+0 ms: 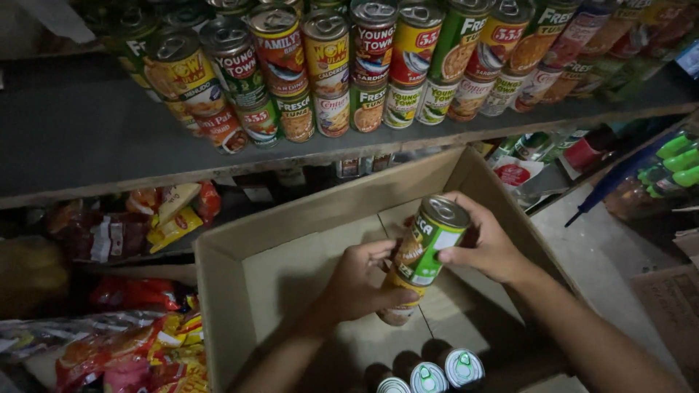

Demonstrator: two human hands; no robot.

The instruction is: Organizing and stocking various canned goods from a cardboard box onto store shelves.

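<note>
My left hand [357, 284] and my right hand [486, 244] hold a stack of two tall cans over an open cardboard box [306, 218]. The upper can [427, 240] has a green label and a silver pull-tab lid; my right hand grips it near the top. My left hand wraps the lower can [399, 311], which is mostly hidden behind the fingers. The stack tilts to the right. Three more cans [429, 375] stand upright on the box floor near its front edge.
A dark shelf [80, 131] above the box carries two stacked rows of canned goods [342, 65]. Snack packets [131, 342] lie at the left. Green-capped bottles [673, 167] and more goods sit at the right, with grey floor [604, 255] beside the box.
</note>
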